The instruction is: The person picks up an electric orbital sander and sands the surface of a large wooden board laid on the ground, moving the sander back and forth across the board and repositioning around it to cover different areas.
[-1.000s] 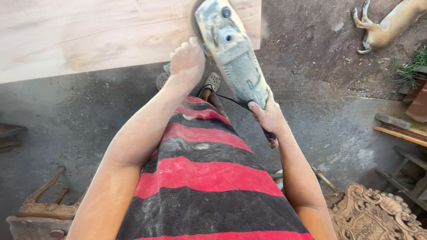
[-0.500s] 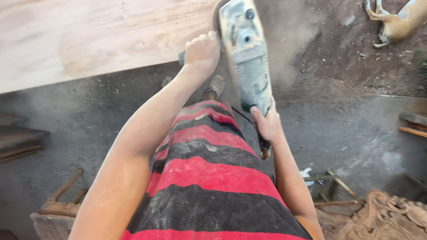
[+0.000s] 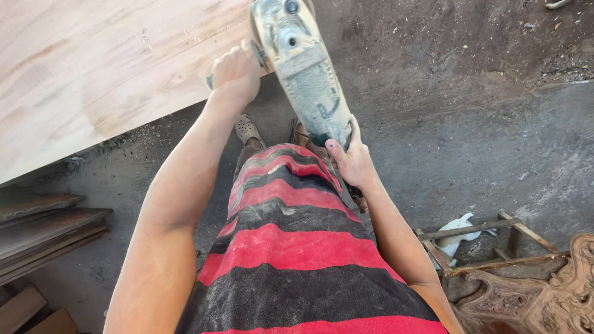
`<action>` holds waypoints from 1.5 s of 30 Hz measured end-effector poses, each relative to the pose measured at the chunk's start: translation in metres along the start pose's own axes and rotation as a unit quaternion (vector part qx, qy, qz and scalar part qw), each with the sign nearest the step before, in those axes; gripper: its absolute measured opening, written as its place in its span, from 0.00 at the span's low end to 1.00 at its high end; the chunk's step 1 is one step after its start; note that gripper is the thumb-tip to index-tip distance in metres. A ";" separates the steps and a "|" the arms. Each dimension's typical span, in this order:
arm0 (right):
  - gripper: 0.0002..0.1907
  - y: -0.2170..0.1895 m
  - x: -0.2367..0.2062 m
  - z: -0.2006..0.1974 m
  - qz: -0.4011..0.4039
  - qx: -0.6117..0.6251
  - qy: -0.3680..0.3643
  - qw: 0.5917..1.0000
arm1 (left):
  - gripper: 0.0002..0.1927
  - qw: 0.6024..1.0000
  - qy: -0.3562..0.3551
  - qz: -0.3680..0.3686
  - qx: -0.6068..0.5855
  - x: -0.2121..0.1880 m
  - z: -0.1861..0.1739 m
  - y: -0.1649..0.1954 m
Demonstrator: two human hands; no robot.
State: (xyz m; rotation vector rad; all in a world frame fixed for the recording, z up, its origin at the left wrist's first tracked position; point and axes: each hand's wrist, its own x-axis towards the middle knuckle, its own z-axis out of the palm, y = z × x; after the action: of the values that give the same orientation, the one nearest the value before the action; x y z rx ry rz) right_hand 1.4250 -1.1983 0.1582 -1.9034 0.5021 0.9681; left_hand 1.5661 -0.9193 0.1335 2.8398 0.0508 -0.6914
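Grinder, dusty and grey, is being held at the edge of the pale wooden board; the left hand is gripping its side handle tightly, and the right hand is closing around its rear body. For a smooth result, I think both hands are needing to keep firm, even pressure and the tool flat.

A pale wooden board fills the upper left, its near edge slanting across the view. Below it spreads a dusty grey floor, turning to dark soil at the top right. On the floor lie stacked dark planks at left and a carved wooden piece with a plain wooden frame at right.
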 end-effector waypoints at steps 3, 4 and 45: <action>0.54 0.010 -0.012 0.004 -0.008 0.024 -0.006 1.000 | 0.13 1.000 0.005 0.010 0.014 -0.010 0.005 0.006; 0.54 0.014 -0.016 0.009 -0.062 0.030 -0.001 0.998 | 0.12 1.000 0.008 0.009 0.012 -0.020 0.006 0.004; 0.59 -0.007 -0.035 0.009 -0.151 -0.001 0.003 0.989 | 0.27 0.999 -0.005 0.022 -0.045 -0.055 -0.020 -0.035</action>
State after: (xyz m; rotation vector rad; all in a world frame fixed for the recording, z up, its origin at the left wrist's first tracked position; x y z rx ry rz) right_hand 1.4051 -1.1885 0.1870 -1.9176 0.2062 0.7635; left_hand 1.5237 -0.8794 0.1690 2.7432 0.0168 -0.6776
